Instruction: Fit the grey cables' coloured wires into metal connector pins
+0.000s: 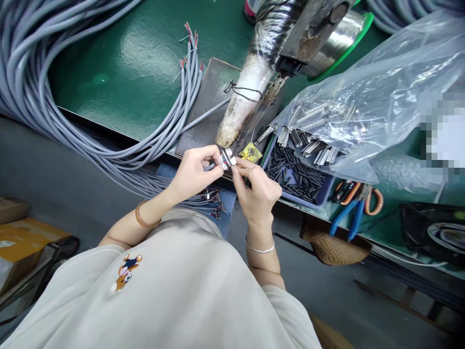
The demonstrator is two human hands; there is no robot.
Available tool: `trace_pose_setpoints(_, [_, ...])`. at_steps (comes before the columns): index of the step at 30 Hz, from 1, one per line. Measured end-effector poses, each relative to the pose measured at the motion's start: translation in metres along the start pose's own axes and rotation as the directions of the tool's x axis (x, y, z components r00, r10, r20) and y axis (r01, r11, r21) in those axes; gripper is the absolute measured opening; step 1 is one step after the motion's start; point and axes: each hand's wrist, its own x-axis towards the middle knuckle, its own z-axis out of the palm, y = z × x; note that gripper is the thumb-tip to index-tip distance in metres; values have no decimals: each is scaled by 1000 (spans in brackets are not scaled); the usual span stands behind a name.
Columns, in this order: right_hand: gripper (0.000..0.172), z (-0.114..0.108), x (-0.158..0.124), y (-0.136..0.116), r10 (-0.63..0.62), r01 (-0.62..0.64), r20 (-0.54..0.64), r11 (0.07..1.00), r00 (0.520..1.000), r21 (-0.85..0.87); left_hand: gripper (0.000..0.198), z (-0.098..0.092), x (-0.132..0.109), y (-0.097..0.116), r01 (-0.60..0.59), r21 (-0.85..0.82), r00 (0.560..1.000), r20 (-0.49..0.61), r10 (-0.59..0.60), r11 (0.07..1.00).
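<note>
My left hand [194, 170] is closed on the end of a grey cable, pinching it just behind a small metal connector [227, 157] with coloured wires. My right hand [256, 191] pinches the other side of that connector with thumb and forefinger. Both hands meet at the front edge of the green bench [138, 63], just below a taped, wrapped soldering tool [244, 99]. Several finished connectors [216, 201] on grey cables hang over my lap beneath the hands.
A large loop of grey cables [32, 82] lies at the left, stripped ends [191, 43] on the bench. A blue tray of black sleeves [296, 177], a clear bag of metal connectors [363, 106], pliers [350, 208], a solder spool [337, 46] sit at the right.
</note>
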Motion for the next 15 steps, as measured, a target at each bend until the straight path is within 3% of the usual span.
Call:
trace_pose_setpoints(10, [13,1,-11,-3,18,-18,-3,998,1000,-61,13,0,-11,-5,-20,135,1000,19,18,991])
trace_pose_setpoints(15, [9,-2,-14,-7,30,-32,-34,998,999,-45,3,-1,-21,-11,-179,283,983,13,182,942])
